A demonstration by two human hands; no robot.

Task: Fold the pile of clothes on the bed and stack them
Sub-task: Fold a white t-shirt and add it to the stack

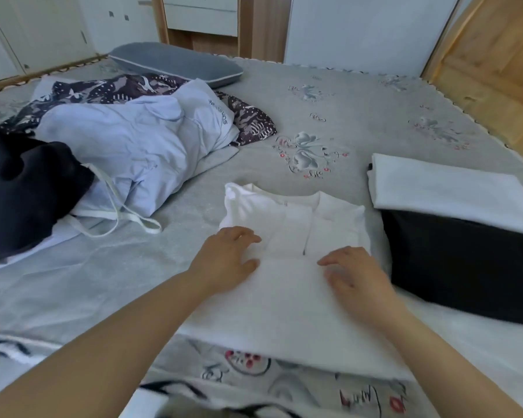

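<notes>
- The left hand (230, 257) lies flat on the left part of a white shirt (290, 236), fingers spread and nearly straight, gripping nothing.
- The right hand (355, 274) rests on the same shirt further right, fingers loosely bent and pointing left, pressing the cloth rather than pinching it.
- The two hands are apart, with the shirt's neck opening between them.
- The white shirt lies partly folded on the bed (360, 116), its lower half turned up toward the collar, the near edge reaching the front of the mattress.
- Just right of the shirt sits a stack of folded clothes: a white folded piece (444, 191) on top of a black folded piece (465, 267).
- To the left, well apart from the stack, is the unfolded pile: a pale blue garment (133, 146) with white drawstrings, a black garment (21, 188) at the left edge, and a dark patterned cloth (248, 116) behind them.
- A grey pillow (175, 63) lies at the far side of the bed.
- Beyond the bed stand white cupboards (43, 28) and a wooden door (495, 64).
</notes>
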